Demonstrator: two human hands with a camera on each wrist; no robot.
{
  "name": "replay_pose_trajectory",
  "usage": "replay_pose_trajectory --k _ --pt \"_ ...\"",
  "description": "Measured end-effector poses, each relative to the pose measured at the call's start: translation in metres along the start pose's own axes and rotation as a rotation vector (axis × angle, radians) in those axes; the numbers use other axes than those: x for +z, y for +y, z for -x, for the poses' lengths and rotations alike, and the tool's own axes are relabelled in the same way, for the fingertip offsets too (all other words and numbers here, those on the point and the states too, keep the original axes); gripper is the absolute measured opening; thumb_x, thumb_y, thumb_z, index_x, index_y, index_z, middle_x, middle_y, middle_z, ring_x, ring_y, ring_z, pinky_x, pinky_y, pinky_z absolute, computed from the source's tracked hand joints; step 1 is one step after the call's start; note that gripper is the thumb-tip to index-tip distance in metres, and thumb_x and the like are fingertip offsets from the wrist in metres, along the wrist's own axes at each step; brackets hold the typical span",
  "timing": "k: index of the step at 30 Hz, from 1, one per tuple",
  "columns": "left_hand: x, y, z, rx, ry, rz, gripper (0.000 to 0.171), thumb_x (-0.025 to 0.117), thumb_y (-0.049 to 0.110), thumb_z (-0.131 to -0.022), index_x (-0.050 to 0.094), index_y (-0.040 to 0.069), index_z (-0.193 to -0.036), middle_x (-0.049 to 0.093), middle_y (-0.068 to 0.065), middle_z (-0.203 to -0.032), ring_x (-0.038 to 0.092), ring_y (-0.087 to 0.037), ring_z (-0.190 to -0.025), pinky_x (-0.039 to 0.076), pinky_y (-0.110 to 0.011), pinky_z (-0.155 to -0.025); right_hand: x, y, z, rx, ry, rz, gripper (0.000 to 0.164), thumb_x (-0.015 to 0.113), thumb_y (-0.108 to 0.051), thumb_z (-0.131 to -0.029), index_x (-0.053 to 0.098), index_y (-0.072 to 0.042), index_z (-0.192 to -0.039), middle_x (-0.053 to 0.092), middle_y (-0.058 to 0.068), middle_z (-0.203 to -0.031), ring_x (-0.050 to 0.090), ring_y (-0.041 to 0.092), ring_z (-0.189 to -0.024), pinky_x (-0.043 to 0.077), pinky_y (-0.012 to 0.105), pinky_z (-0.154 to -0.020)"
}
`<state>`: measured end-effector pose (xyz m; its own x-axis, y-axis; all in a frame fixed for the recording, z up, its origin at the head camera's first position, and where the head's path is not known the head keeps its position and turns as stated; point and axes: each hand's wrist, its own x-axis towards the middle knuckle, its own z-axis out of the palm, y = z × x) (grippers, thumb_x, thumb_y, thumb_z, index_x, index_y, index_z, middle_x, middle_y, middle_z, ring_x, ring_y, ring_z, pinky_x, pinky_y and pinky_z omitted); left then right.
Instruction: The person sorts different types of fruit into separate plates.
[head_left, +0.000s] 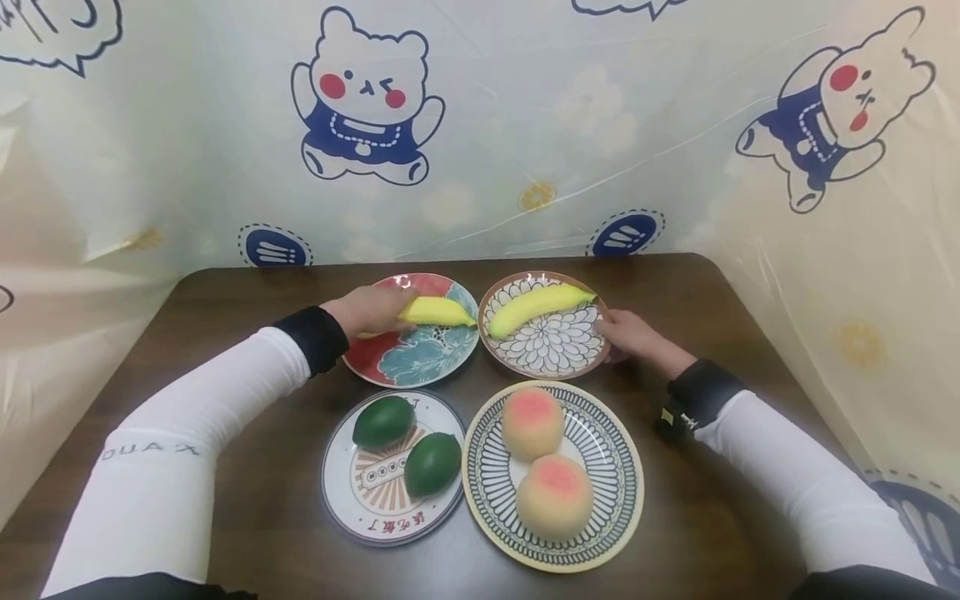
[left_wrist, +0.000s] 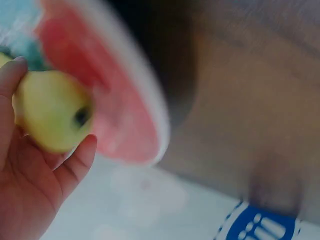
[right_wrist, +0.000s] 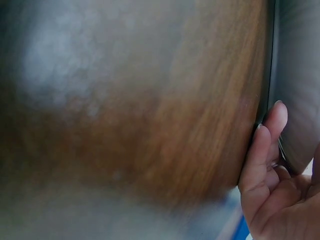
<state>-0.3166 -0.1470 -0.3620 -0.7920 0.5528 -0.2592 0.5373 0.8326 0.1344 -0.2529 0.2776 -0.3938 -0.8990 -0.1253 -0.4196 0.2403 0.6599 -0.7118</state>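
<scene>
One banana (head_left: 540,305) is already laid on the white-petal plate (head_left: 558,354), right of frame centre; the other banana (head_left: 435,312) is held just over the red and blue plate (head_left: 431,354), apparently not yet released. The left hand (head_left: 367,310) is clamped round it. The right hand (head_left: 637,337) rests at the petal plate's rim, fingers straight, nothing gripped.

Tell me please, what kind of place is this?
Probably a staged tabletop set, not a real kitchen: a dark wooden table is walled by a plastic cartoon-bear sheet, and four patterned plates hold neat pairs and singles of fruit, such as two peaches.
</scene>
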Motion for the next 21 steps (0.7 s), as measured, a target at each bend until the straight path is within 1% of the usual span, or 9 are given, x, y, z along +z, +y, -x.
replay_pose_trajectory --k 2,4,7,9,11,14,15,18,21 --pt "-0.011 0.001 0.001 0.012 0.057 -0.012 0.057 0.073 0.032 -0.095 0.049 0.005 -0.139 0.066 -0.016 -0.115 0.062 -0.031 -0.102 0.055 -0.049 -0.098 0.0 -0.001 0.0 -0.008 -0.002 0.0 0.047 0.042 -0.03 -0.107 0.049 0.004 -0.138 0.068 0.01 -0.099 0.066 0.017 -0.077 0.057 0.027 -0.072" --pt "-0.027 0.004 0.0 0.02 0.121 -0.012 0.049 0.07 0.03 -0.097 0.049 0.004 -0.132 0.064 -0.016 -0.108 0.062 -0.032 -0.099 0.054 -0.049 -0.094 0.0 -0.001 -0.001 -0.01 -0.001 0.003 0.047 0.042 -0.029 -0.106 0.048 0.005 -0.138 0.067 0.011 -0.1 0.065 0.016 -0.077 0.057 0.027 -0.072" --pt "-0.053 0.015 -0.005 0.017 0.181 0.057 0.045 0.065 0.033 -0.099 0.048 0.006 -0.13 0.061 -0.015 -0.105 0.059 -0.031 -0.098 0.05 -0.046 -0.092 -0.002 0.0 -0.001 -0.008 -0.004 0.004 0.048 0.041 -0.029 -0.106 0.047 0.005 -0.139 0.067 0.012 -0.101 0.065 0.016 -0.077 0.058 0.027 -0.072" --pt "-0.067 0.029 -0.012 0.016 0.179 0.099 0.046 0.062 0.037 -0.1 0.046 0.008 -0.132 0.06 -0.013 -0.104 0.061 -0.029 -0.094 0.051 -0.042 -0.089 -0.004 -0.001 -0.001 -0.002 0.002 0.005 0.048 0.042 -0.029 -0.106 0.046 0.005 -0.14 0.066 0.012 -0.101 0.065 0.016 -0.076 0.058 0.027 -0.072" --pt "-0.075 0.049 -0.022 0.034 0.169 0.102 0.049 0.059 0.043 -0.101 0.046 0.008 -0.133 0.061 -0.01 -0.101 0.063 -0.026 -0.087 0.053 -0.039 -0.082 -0.005 -0.001 -0.001 0.003 0.006 0.005 0.048 0.041 -0.029 -0.106 0.046 0.005 -0.139 0.066 0.01 -0.1 0.065 0.015 -0.076 0.057 0.027 -0.072" --pt "-0.073 0.085 -0.038 0.069 0.143 0.027 0.052 0.056 0.05 -0.101 0.046 0.009 -0.132 0.062 -0.006 -0.097 0.065 -0.023 -0.079 0.055 -0.038 -0.073 -0.004 0.001 0.0 0.007 0.002 -0.003 0.049 0.041 -0.03 -0.107 0.046 0.005 -0.14 0.067 0.007 -0.097 0.064 0.015 -0.075 0.056 0.027 -0.071" --pt "-0.07 0.098 -0.044 0.07 0.136 -0.015 0.056 0.055 0.052 -0.101 0.045 0.009 -0.135 0.064 -0.005 -0.098 0.066 -0.022 -0.082 0.056 -0.038 -0.074 -0.003 0.002 0.0 0.006 0.003 -0.005 0.048 0.041 -0.03 -0.107 0.046 0.005 -0.14 0.067 0.006 -0.095 0.064 0.015 -0.074 0.055 0.027 -0.071" --pt "-0.059 0.134 -0.059 0.09 0.104 -0.082 0.057 0.053 0.054 -0.101 0.046 0.009 -0.135 0.067 -0.006 -0.102 0.067 -0.023 -0.089 0.056 -0.04 -0.077 0.001 0.003 0.0 -0.008 0.009 -0.005 0.048 0.042 -0.028 -0.106 0.047 0.006 -0.139 0.067 0.003 -0.087 0.063 0.013 -0.07 0.055 0.027 -0.068" --pt "-0.046 0.16 -0.071 0.109 0.079 -0.108 0.06 0.053 0.054 -0.1 0.046 0.009 -0.139 0.068 -0.005 -0.107 0.067 -0.022 -0.093 0.056 -0.038 -0.08 0.003 0.001 -0.001 -0.034 0.027 0.009 0.045 0.043 -0.026 -0.105 0.049 0.005 -0.137 0.066 0.001 -0.079 0.062 0.013 -0.067 0.055 0.027 -0.065"
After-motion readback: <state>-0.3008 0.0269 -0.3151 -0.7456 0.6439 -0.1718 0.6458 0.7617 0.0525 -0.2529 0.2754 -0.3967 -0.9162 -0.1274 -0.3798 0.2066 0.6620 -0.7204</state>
